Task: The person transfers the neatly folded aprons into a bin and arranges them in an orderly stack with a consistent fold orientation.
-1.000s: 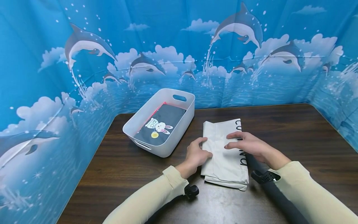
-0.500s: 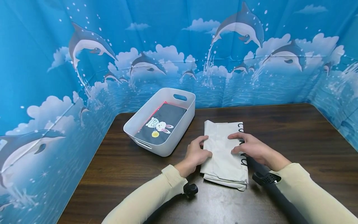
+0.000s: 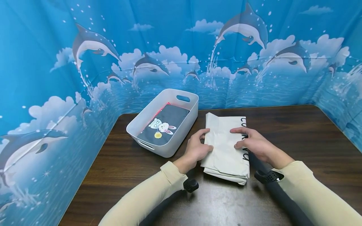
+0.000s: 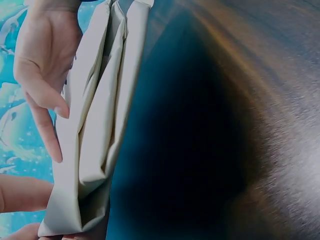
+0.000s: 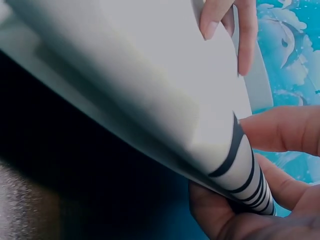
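A folded off-white cloth [image 3: 224, 147] with black lettering along its right side is held between both hands in the head view. My left hand [image 3: 197, 146] grips its left edge, thumb on top and other fingers partly hidden below. My right hand [image 3: 255, 144] grips the lettered edge, with thumb and index finger on top; the right wrist view shows more fingers [image 5: 212, 212] curled beneath it. Stacked layers of the cloth [image 4: 100, 120] face the left wrist view, with dark shadow beside them. The cloth appears slightly raised from the table.
Left of the cloth stands a white plastic basket [image 3: 181, 138] with handle holes. Inside lies a dark grey cloth [image 3: 169, 116] with a rabbit print and a red-checked edge. The dark wooden table [image 3: 113, 179] meets a blue dolphin curtain [image 3: 181, 47] behind and at the sides.
The folded cloth and both hands have shifted slightly up in the head view, away from the table's near side. My right fingers have closed in on the lettered edge. The basket stays put.
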Tool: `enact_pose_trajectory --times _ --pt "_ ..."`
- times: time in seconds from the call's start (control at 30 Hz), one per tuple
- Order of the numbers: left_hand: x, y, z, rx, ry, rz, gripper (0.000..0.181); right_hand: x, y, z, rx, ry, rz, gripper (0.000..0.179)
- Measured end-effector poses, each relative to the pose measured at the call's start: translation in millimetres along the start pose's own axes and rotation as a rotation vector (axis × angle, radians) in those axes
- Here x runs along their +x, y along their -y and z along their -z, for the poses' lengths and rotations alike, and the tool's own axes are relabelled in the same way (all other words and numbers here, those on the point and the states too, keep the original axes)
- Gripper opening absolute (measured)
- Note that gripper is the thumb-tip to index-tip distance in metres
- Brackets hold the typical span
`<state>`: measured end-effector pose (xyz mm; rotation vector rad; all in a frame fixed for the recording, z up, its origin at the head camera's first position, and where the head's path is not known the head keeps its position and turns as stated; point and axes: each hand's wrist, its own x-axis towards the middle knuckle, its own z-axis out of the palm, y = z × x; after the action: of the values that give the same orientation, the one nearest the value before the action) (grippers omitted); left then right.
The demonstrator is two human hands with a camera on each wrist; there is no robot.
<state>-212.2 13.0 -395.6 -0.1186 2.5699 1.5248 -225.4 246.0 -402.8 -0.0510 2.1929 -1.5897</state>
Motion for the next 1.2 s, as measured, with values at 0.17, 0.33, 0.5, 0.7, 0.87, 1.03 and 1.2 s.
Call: enact_pose_trajectory --times 0.17,0.33,0.5,0.7,0.87,1.03,1.2 --pt "0.5 -9.6 9.1 -0.009 -0.002 -0.021 0.068 -1.2 10.3 2.2 0.010 -0.003 0.025 0.073" --pt "4.1 -22.1 21.4 -0.044 0.014 -0.053 0.066 0.3 27.0 5.3 -0.001 -0.014 0.048 0.074" --pt "8.3 -39.1 36.9 -0.060 0.035 -0.080 0.067 2.2 48.2 8.5 -0.014 -0.022 0.053 0.073" --pt "16.5 -63.4 57.5 -0.063 0.050 -0.082 0.070 7.4 79.0 13.7 -0.004 -0.033 0.050 0.073" --pt "26.4 -81.4 71.1 -0.084 0.068 -0.091 0.071 11.7 102.7 19.2 -0.009 -0.061 0.056 0.072" --pt "29.6 -92.8 80.6 -0.098 0.068 -0.074 0.071 14.2 116.3 21.5 -0.009 -0.080 0.072 0.071" --pt "28.5 -95.0 84.6 -0.090 0.069 -0.057 0.072 14.2 119.9 20.2 -0.007 -0.073 0.070 0.071"
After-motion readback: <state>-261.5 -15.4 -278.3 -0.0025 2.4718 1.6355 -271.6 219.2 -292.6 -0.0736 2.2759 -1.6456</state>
